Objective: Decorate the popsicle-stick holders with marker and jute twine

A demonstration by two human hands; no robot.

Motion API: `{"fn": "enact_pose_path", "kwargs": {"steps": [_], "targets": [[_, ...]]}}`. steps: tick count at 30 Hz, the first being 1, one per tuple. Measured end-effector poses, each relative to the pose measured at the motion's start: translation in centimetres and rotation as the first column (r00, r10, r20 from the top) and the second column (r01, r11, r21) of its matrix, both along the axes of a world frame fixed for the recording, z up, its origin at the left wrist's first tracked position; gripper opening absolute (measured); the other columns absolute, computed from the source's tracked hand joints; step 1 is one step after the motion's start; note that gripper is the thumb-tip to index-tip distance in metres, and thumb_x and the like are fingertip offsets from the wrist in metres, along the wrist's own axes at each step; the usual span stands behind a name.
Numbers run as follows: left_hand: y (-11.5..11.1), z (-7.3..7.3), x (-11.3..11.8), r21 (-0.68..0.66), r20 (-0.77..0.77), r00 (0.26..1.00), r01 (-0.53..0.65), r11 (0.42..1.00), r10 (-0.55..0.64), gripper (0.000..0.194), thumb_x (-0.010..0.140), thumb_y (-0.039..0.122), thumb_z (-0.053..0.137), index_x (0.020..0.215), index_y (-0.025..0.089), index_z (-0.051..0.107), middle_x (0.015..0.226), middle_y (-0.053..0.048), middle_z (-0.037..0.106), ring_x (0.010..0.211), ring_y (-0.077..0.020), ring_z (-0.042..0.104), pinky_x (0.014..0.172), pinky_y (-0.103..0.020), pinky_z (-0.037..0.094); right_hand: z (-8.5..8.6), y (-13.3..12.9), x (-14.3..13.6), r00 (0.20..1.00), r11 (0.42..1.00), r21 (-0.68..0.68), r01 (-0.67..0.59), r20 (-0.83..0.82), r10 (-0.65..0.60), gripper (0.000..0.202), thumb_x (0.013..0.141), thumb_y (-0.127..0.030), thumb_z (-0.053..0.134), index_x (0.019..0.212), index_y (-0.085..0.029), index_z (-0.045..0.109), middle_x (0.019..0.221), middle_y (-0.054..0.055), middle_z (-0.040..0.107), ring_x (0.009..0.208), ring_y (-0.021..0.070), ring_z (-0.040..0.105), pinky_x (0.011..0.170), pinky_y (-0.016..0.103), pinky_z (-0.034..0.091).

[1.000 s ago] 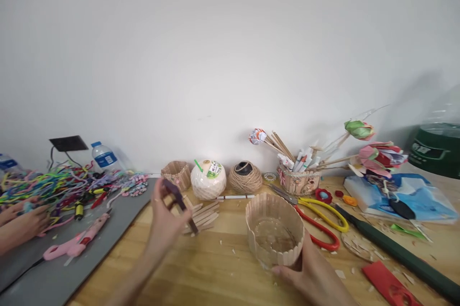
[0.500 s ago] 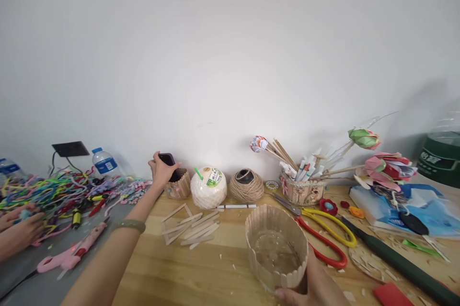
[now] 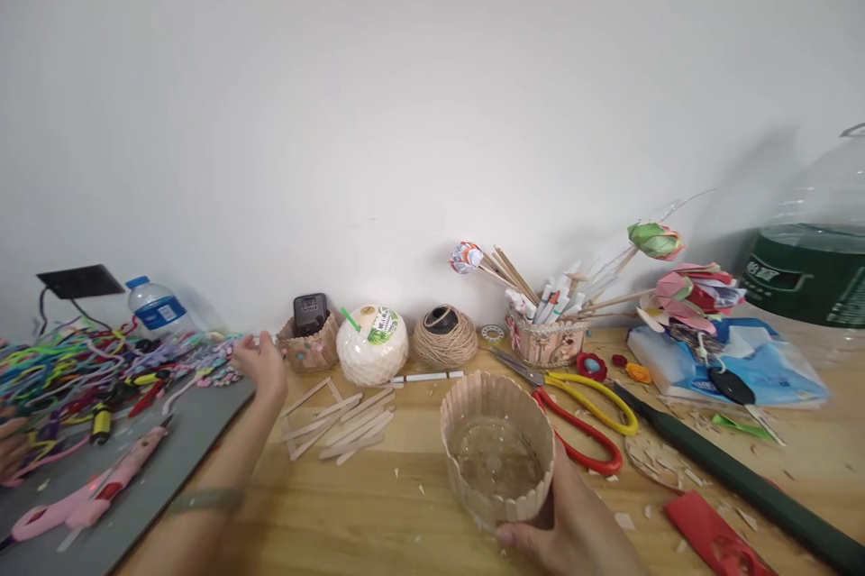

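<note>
Low in the head view, right of centre, the right hand (image 3: 574,513) grips a round bowl edged with wooden strips (image 3: 456,463), thumb at its lower front and the other fingers out of sight behind the wall. The bowl's mouth faces up; whether its base rests on the table (image 3: 378,513) cannot be told. Left of centre, the left hand (image 3: 263,369) is raised and open, fingers loosely bent, just beside a small wooden-strip box (image 3: 316,352) with a dark device (image 3: 310,313) standing inside. Between the hands, flat wooden sticks (image 3: 358,427) lie loosely overlapping. Behind them, towards the wall, stand a white ball with a green straw (image 3: 371,355) and a roll of twine (image 3: 444,343). Right of the bowl lie scissors (image 3: 550,380) with one red and one yellow handle, and a red piece (image 3: 706,526) lies at lower right. At lower left, a pink glue gun (image 3: 128,468) lies on a grey mat (image 3: 168,468); another person's hand (image 3: 10,445) shows at the left edge.
</note>
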State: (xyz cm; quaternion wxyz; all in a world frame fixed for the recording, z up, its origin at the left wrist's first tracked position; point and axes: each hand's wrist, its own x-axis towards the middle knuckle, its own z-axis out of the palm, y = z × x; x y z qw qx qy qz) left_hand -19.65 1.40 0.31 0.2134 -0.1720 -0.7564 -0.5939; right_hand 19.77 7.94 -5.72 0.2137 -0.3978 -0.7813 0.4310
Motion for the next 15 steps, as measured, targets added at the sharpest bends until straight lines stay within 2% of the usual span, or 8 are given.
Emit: {"fn": "enact_pose_path", "kwargs": {"steps": [2, 4, 7, 8, 10, 12, 13, 15], "targets": [[-0.4, -1.4, 3.7, 0.108, -0.003, 0.999, 0.046, 0.993, -0.046, 0.04, 0.087, 0.03, 0.053, 0.124, 0.017, 0.045, 0.132, -0.011, 0.043, 0.117, -0.0295, 0.045, 0.095, -0.053, 0.037, -0.1, 0.0, -0.1, 1.0, 1.0, -0.005, 0.009, -0.018, -0.009, 0.102, 0.055, -0.027, 0.072, 0.141, -0.018, 0.019, 0.137, 0.016, 0.043, 0.127, 0.0345, 0.038, 0.104, 0.048, 0.03], [-0.8, -2.7, 8.4, 0.154, -0.03, 0.976, 0.217, 0.964, -0.215, 0.04, 0.083, 0.029, 0.05, 0.121, 0.017, 0.043, 0.129, -0.011, 0.043, 0.121, -0.027, 0.042, 0.101, -0.046, 0.035, -0.6, 0.1, -0.1, 0.998, 1.0, 0.0, -0.004, -0.061, 0.004, 0.1, 0.054, -0.027, 0.073, 0.14, -0.017, 0.023, 0.137, 0.016, 0.043, 0.127, 0.0335, 0.038, 0.105, 0.047, 0.03], [-1.5, -4.1, 15.4, 0.125, -0.065, 0.843, 0.538, 0.834, -0.534, 0.038, 0.07, 0.028, 0.056, 0.107, 0.021, 0.051, 0.114, -0.007, 0.054, 0.112, -0.0252, 0.051, 0.098, -0.039, 0.041, -1.3, 0.3, 0.3, 0.989, 1.0, 0.007, -0.002, -0.145, 0.003, 0.098, 0.058, -0.033, 0.07, 0.14, -0.013, 0.021, 0.14, 0.018, 0.038, 0.13, 0.0328, 0.034, 0.107, 0.047, 0.027], [-1.6, -4.4, 17.4, 0.105, -0.059, 0.746, 0.666, 0.739, -0.664, 0.038, 0.069, 0.026, 0.056, 0.106, 0.021, 0.052, 0.112, -0.007, 0.055, 0.109, -0.0254, 0.054, 0.097, -0.039, 0.042, -1.4, 0.4, 0.4, 0.985, 1.0, 0.007, 0.002, -0.172, -0.001, 0.097, 0.06, -0.037, 0.068, 0.14, -0.013, 0.02, 0.142, 0.018, 0.036, 0.131, 0.0329, 0.033, 0.108, 0.047, 0.026], [-1.6, -4.6, 20.2, 0.157, 0.008, 0.338, 0.929, 0.335, -0.941, 0.056, 0.067, 0.021, 0.062, 0.121, 0.023, 0.045, 0.126, -0.009, 0.048, 0.122, -0.0284, 0.044, 0.104, -0.042, 0.034, -1.3, 0.4, 0.8, 0.975, 1.0, -0.007, 0.009, -0.222, -0.01, 0.093, 0.064, -0.045, 0.064, 0.14, -0.013, 0.02, 0.144, 0.018, 0.033, 0.131, 0.0332, 0.033, 0.108, 0.046, 0.028], [-1.2, -4.5, 21.7, 0.276, 0.106, 0.068, 0.956, 0.095, -0.992, 0.079, 0.064, 0.026, 0.071, 0.133, 0.024, 0.033, 0.135, -0.011, 0.041, 0.128, -0.0323, 0.037, 0.106, -0.044, 0.031, -0.8, 0.4, 1.1, 0.967, 0.998, -0.063, 0.025, -0.251, -0.04, 0.091, 0.068, -0.053, 0.058, 0.141, -0.013, 0.02, 0.145, 0.017, 0.033, 0.13, 0.0332, 0.035, 0.106, 0.044, 0.033], [-0.8, -4.5, 22.1, 0.339, 0.149, 0.011, 0.939, 0.061, -0.989, 0.09, 0.062, 0.029, 0.075, 0.137, 0.025, 0.026, 0.139, -0.012, 0.038, 0.13, -0.0333, 0.034, 0.106, -0.045, 0.029, -0.5, 0.4, 1.2, 0.965, 0.995, -0.099, 0.034, -0.255, -0.058, 0.09, 0.07, -0.056, 0.054, 0.141, -0.013, 0.02, 0.145, 0.016, 0.033, 0.131, 0.0328, 0.035, 0.105, 0.043, 0.035], [-0.2, -4.3, 22.4, 0.44, 0.224, 0.006, 0.892, 0.106, -0.975, 0.103, 0.06, 0.035, 0.079, 0.141, 0.027, 0.016, 0.146, -0.013, 0.028, 0.133, -0.0334, 0.029, 0.106, -0.045, 0.028, 0.1, 0.3, 1.3, 0.964, 0.986, -0.162, 0.044, -0.252, -0.084, 0.089, 0.074, -0.06, 0.047, 0.143, -0.013, 0.017, 0.145, 0.014, 0.033, 0.132, 0.0315, 0.033, 0.104, 0.04, 0.037]]}}
